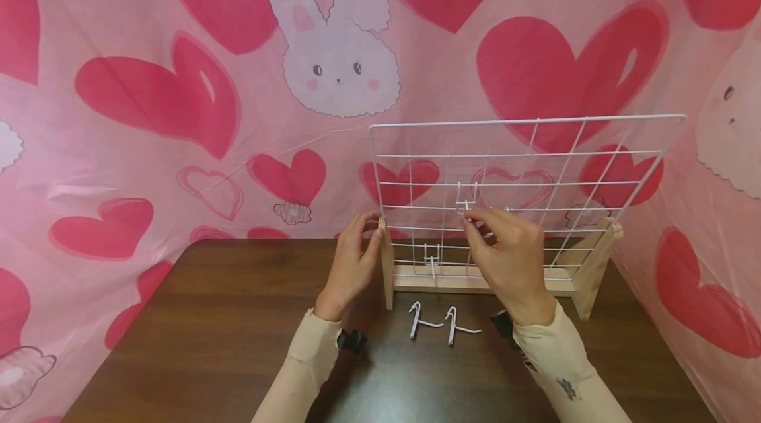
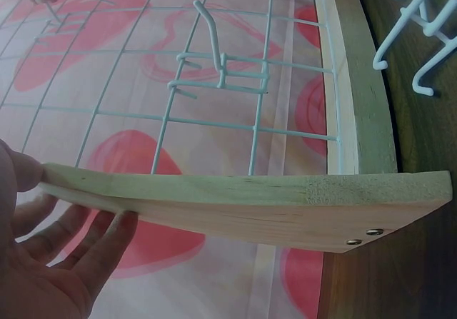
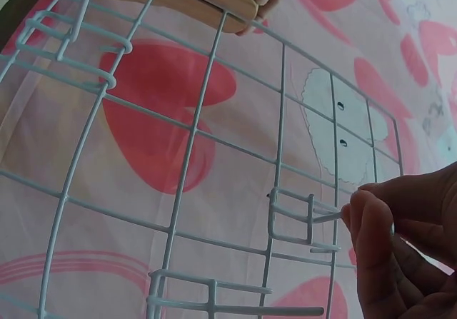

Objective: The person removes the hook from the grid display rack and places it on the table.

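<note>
In the right hand point(image 1: 508, 251), a hook point(image 3: 310, 220) is pinched; left hand point(image 1: 351, 263) grips the stand point(image 1: 460, 284).

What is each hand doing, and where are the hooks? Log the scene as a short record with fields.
Left hand: holds the upper end of the left wooden support
Right hand: pinches a white hook at the wire grid; whether it is hooked on, unclear
Other hooks on grid: a lower-left hook; another hook, seen in the right wrist view
Loose hooks: a left loose hook and a right loose hook, on the brown table
Backdrop: pink heart-print cloth
</note>
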Available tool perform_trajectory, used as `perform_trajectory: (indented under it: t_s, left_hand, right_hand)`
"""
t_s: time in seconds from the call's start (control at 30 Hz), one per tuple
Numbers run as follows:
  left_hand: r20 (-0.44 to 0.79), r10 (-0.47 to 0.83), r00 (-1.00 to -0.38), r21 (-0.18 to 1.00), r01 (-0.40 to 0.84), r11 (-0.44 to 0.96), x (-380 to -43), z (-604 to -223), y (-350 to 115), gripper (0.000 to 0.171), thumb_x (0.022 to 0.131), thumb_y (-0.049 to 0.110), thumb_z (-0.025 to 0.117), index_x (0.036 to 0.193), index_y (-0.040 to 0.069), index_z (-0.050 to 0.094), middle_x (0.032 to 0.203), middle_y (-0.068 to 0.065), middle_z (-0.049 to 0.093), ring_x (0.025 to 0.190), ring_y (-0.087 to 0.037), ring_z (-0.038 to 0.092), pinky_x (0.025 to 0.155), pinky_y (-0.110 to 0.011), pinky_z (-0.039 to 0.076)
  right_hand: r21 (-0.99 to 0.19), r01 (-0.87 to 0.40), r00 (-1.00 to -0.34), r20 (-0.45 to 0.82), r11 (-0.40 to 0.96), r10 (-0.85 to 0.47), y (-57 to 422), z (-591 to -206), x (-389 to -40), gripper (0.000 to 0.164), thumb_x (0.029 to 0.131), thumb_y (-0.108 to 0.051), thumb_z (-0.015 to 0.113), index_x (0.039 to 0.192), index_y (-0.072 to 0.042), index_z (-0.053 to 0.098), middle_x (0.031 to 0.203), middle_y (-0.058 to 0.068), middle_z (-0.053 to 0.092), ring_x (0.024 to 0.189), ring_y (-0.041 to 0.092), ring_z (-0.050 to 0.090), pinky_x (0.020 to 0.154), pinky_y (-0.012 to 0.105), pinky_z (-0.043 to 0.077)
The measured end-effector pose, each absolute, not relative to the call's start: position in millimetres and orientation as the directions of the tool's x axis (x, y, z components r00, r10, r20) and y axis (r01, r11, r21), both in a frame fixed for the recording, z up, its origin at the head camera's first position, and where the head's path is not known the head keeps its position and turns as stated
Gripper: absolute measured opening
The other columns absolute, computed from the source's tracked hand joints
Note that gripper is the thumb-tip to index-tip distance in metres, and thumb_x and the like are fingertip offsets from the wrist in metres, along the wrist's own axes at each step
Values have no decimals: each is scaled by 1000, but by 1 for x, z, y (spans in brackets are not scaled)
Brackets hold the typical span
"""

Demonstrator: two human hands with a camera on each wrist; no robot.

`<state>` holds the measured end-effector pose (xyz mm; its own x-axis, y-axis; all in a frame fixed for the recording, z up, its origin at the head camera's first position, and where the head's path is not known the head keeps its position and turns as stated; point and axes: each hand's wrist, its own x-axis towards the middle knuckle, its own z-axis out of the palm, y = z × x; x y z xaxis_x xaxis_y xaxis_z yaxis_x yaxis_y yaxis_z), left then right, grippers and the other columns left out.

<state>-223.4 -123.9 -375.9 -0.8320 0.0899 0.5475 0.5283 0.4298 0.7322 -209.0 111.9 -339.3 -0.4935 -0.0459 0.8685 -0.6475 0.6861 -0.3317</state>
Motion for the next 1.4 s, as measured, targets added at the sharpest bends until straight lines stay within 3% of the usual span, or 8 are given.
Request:
perform_trajectory:
  t_s: [0.3,0.57,1.03,1.4]
  left_hand:
    - [545,91,-833,732,527,432,-223,-376,-123,27,95,0,54,121,-3,57,115,-21,63,107,-34,64,85,-50,56]
    - [535,84,-841,735,512,445,-221,-376,-123,26,95,1,55,121,1,57,116,-21,63,108,-32,64,88,-49,55]
    - [552,91,-829,720,528,451,-223,-376,-124,26,95,2,55,122,1,57,116,-20,63,107,-31,65,87,-45,56]
    - [543,79,-836,734,518,438,-243,-401,-130,28,96,4,56,124,1,56,117,-17,63,109,-32,64,89,-51,54]
  right_hand:
    - [-318,-660,-461,887,680,-33,113,-339,-209,8,80,-7,73,86,-3,77,76,11,75,57,18,67,51,24,47]
    - [-305,-693,-407,913,653,-5,112,-339,-211,9,77,-3,74,86,-3,77,77,10,76,60,19,69,56,23,46]
    - [-290,-713,-366,931,638,13,112,-338,-208,8,78,-6,75,85,-4,77,75,9,75,55,13,61,53,18,40]
    - [-274,-748,-343,939,604,1,114,-339,-205,6,76,-7,70,78,-7,76,71,5,74,58,14,66,66,9,48]
